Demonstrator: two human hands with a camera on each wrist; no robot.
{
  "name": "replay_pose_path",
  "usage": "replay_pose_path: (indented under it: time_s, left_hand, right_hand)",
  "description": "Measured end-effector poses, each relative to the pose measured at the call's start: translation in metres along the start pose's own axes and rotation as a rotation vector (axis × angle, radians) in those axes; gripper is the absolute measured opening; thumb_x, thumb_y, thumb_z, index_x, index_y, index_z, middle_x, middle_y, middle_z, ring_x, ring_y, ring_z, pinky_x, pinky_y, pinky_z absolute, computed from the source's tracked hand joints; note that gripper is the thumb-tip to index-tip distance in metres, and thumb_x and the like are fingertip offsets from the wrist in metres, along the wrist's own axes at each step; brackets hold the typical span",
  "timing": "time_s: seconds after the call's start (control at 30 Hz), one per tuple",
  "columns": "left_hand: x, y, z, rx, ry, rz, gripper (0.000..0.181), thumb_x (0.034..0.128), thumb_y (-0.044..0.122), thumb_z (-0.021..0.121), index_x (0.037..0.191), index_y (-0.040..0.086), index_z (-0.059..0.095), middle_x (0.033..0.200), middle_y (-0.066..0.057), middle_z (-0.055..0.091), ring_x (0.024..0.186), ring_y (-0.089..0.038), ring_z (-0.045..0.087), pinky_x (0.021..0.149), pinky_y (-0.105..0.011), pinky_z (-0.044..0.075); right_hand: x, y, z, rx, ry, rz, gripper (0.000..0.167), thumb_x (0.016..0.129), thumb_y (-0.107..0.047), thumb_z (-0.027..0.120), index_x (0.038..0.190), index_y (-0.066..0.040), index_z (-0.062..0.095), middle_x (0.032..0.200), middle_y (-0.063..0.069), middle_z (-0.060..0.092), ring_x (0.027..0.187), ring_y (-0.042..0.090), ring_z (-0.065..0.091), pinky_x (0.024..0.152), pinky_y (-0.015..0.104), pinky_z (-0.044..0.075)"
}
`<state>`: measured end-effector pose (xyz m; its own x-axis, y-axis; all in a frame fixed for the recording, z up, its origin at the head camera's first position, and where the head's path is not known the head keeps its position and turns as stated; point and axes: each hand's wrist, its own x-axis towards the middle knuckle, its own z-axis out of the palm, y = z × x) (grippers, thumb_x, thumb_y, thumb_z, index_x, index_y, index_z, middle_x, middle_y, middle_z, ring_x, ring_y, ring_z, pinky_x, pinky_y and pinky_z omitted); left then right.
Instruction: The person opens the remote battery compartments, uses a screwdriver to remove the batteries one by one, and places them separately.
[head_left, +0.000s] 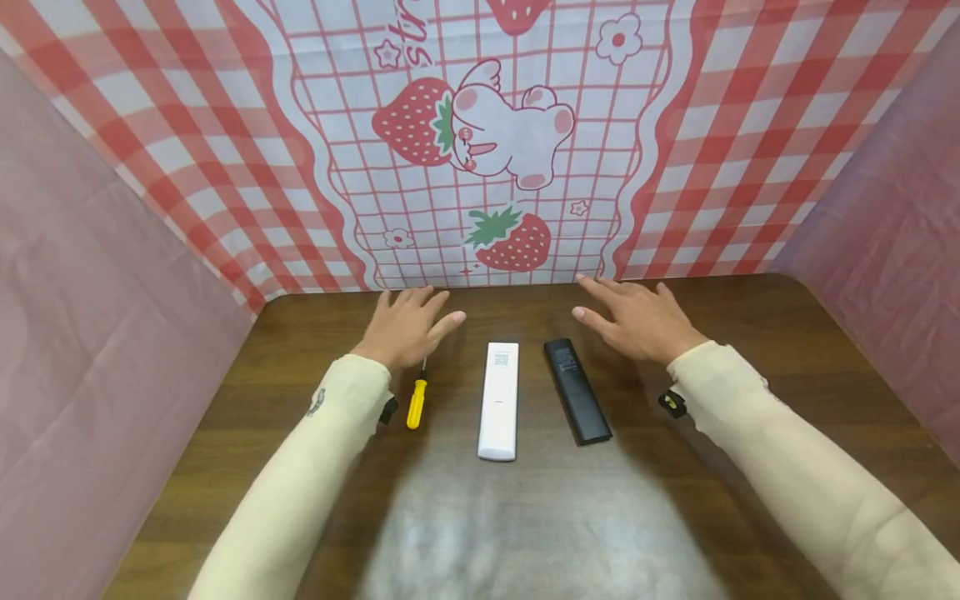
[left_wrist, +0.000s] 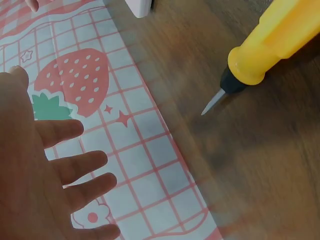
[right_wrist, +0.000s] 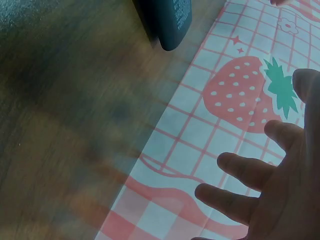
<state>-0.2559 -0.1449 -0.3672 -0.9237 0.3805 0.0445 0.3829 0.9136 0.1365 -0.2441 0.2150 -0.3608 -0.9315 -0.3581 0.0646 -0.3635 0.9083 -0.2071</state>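
Note:
The left hand [head_left: 406, 327], fingers spread and holding nothing, is over the far left part of the table. Just below its wrist lies a screwdriver [head_left: 416, 403] with a yellow handle; its thin tip shows in the left wrist view [left_wrist: 212, 102]. A white remote [head_left: 498, 402] lies face down in the middle. Right of it a black remote [head_left: 577, 392] lies at a slant, its end visible at the top of the right wrist view. The right hand [head_left: 637, 317] is spread and empty, up and to the right of the black remote.
A brown wooden table [head_left: 525, 533] bears the items. Behind its far edge hangs a red and white checked cloth [head_left: 517, 242] with strawberries. Pink cloth walls [head_left: 112, 333] stand at left and right.

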Motion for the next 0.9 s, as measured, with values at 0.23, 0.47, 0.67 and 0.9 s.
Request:
replay_pose_path:
  time_s: [0.23, 0.47, 0.67, 0.9]
  left_hand:
    - [-0.001, 0.001, 0.004, -0.012, 0.008, 0.009, 0.077, 0.1009, 0.068, 0.021, 0.154, 0.015, 0.041, 0.156, -0.011, 0.039, 0.143, -0.033, 0.034, 0.116, -0.06, 0.014]
    - [-0.002, 0.004, 0.008, -0.015, 0.012, 0.034, 0.078, 0.1005, 0.069, 0.021, 0.152, 0.014, 0.043, 0.152, -0.011, 0.045, 0.139, -0.031, 0.041, 0.114, -0.059, 0.022]
    - [-0.002, 0.004, 0.012, -0.001, 0.012, 0.057, 0.075, 0.1016, 0.066, 0.025, 0.148, 0.012, 0.049, 0.146, -0.013, 0.052, 0.133, -0.031, 0.047, 0.109, -0.056, 0.032]
    - [-0.008, 0.004, 0.013, -0.011, 0.031, 0.066, 0.071, 0.1029, 0.063, 0.028, 0.144, 0.012, 0.054, 0.142, -0.013, 0.055, 0.129, -0.031, 0.051, 0.107, -0.056, 0.036]
  right_hand:
    - [-0.002, -0.002, 0.004, -0.001, 0.022, -0.024, 0.072, 0.099, -0.066, 0.037, 0.159, -0.028, 0.028, 0.152, 0.015, 0.044, 0.132, 0.044, 0.048, 0.105, 0.074, 0.019]
    - [-0.003, -0.003, 0.006, -0.016, 0.044, -0.037, 0.071, 0.099, -0.063, 0.042, 0.159, -0.028, 0.028, 0.149, 0.013, 0.048, 0.122, 0.041, 0.057, 0.099, 0.069, 0.032]
    - [-0.007, -0.003, 0.009, -0.004, 0.044, -0.031, 0.071, 0.099, -0.063, 0.041, 0.159, -0.026, 0.03, 0.148, 0.014, 0.049, 0.124, 0.04, 0.057, 0.097, 0.067, 0.034]
    - [-0.009, -0.005, 0.014, 0.015, 0.059, -0.035, 0.073, 0.099, -0.064, 0.041, 0.156, -0.019, 0.037, 0.145, 0.015, 0.053, 0.125, 0.037, 0.057, 0.097, 0.064, 0.038]
